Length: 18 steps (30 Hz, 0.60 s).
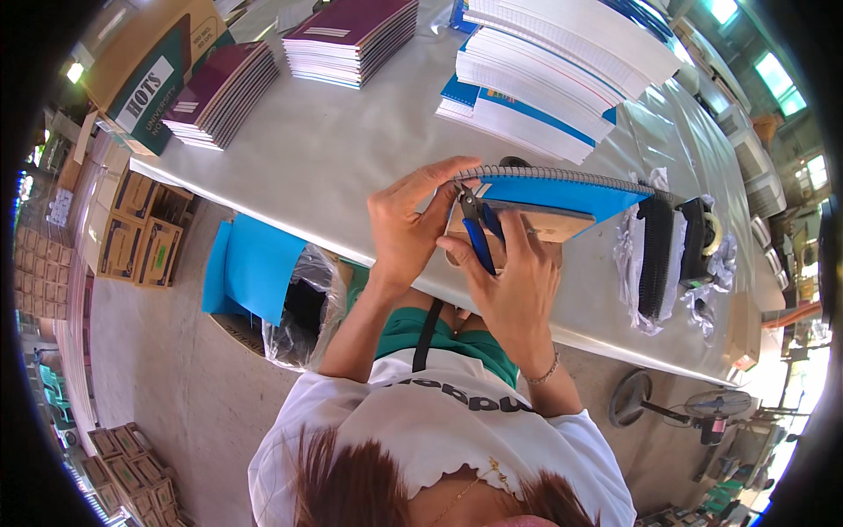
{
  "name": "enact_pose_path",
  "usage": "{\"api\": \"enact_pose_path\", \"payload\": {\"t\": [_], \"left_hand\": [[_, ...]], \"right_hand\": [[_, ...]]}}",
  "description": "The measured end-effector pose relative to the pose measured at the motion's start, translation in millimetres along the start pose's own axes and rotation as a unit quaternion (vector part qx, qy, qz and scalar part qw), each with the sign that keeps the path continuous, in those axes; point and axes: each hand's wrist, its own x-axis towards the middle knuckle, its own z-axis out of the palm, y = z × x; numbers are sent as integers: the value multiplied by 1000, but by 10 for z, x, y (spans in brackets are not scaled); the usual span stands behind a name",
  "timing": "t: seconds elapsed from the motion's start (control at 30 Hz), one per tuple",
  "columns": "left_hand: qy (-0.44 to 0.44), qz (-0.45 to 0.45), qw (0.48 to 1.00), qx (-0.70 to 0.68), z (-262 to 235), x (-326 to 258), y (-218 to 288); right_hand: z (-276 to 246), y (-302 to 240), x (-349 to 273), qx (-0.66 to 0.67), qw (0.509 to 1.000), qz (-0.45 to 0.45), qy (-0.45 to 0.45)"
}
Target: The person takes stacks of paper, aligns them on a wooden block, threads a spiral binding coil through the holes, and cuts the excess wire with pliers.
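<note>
A spiral notebook [562, 195] with a blue cover stands tilted on the table's near part, its dark wire coil along the upper edge. My left hand [411, 215] grips the coil's left end between fingers and thumb. In my right hand [518, 272] is a pair of blue-handled cutting pliers [476, 230]. The pliers' jaws are at the coil's left end, close to my left fingertips. Whether the jaws touch the wire I cannot tell. Behind my right hand a brown cardboard piece [562, 227] lies against the blue cover.
Maroon notebook stacks [351, 39] and a carton [149, 75] stand at the back left. Piled white-paged pads [536, 88] sit at the back right. Black coils [654, 255] and a tape dispenser [696, 241] lie to the right. Below the table's left edge is a box with blue sheets [255, 268].
</note>
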Motion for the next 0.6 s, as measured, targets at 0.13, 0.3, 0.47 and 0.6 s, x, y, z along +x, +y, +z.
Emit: {"api": "enact_pose_path", "payload": {"t": [0.13, 0.3, 0.47, 0.6], "left_hand": [[18, 72, 996, 47, 2, -54, -35], [2, 89, 995, 54, 2, 7, -48], [-29, 39, 997, 60, -106, 37, 32], [-94, 36, 993, 63, -37, 147, 34]], "right_hand": [[-145, -15, -36, 471, 777, 300, -290], [-40, 108, -148, 449, 828, 233, -241], [-99, 828, -487, 149, 968, 142, 144], [-343, 1799, -800, -216, 940, 251, 81]]}}
